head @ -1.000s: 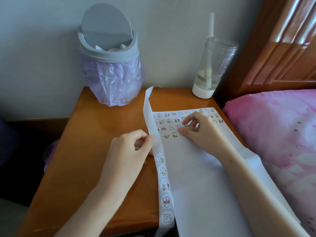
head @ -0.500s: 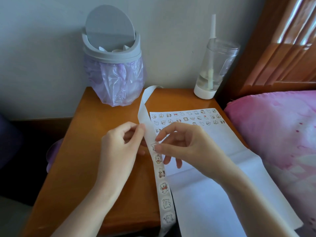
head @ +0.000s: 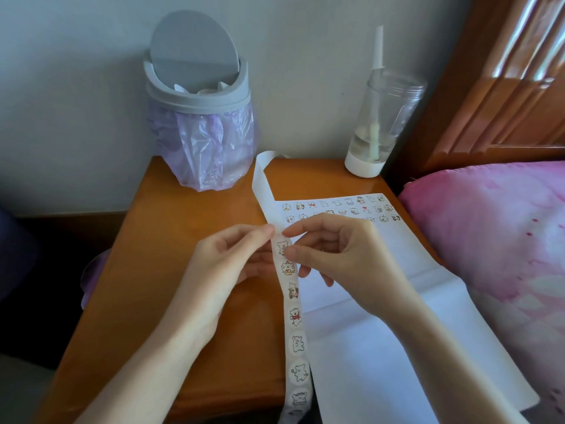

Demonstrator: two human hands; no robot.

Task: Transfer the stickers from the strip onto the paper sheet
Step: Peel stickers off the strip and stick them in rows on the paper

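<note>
The left hand pinches the long white paper strip of round bear stickers at its left edge. The right hand closes thumb and forefinger on the topmost sticker, above the orange wooden desk. The strip looks thin, light and floppy, so I would hold it close beside the sticker and peel from the rim. One second ago the right hand pressed on the white paper sheet; now it is at the strip.

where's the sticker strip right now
In the head view the sticker strip runs down the middle, along the left edge of the paper sheet, pinched by the left hand and right hand.
</note>
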